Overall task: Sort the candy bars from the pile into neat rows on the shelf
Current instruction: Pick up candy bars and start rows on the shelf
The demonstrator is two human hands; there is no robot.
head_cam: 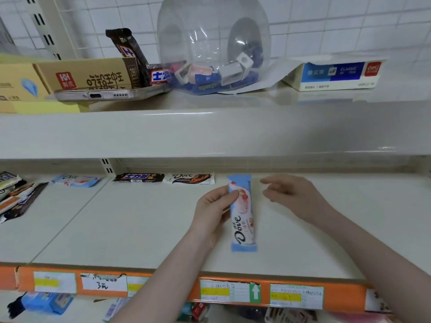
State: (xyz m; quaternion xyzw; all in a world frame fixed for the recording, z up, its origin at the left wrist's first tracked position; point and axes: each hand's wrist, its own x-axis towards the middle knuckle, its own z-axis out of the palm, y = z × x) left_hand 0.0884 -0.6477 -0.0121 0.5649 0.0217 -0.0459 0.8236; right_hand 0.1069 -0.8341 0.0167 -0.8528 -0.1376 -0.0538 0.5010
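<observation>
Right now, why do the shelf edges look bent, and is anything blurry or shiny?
Head view: the wide-angle lens bows the upper shelf; glare streaks cross the clear plastic dome; the right hand is blurred at its fingers, while the blue Dove bar in the left hand reads sharp.

My left hand (215,212) covers part of the left edge of the blue Dove bar (241,213), so that strip of wrapper is hidden. My right hand (292,197) is smeared with blur at the fingertips. The pile of bars (16,197) at the shelf's (140,224) left end is cut off by the picture's left edge. Writing on the price labels (296,297) along the front edge is too small to read. Below that edge the packets (46,301) are half hidden and cut by the bottom edge
</observation>
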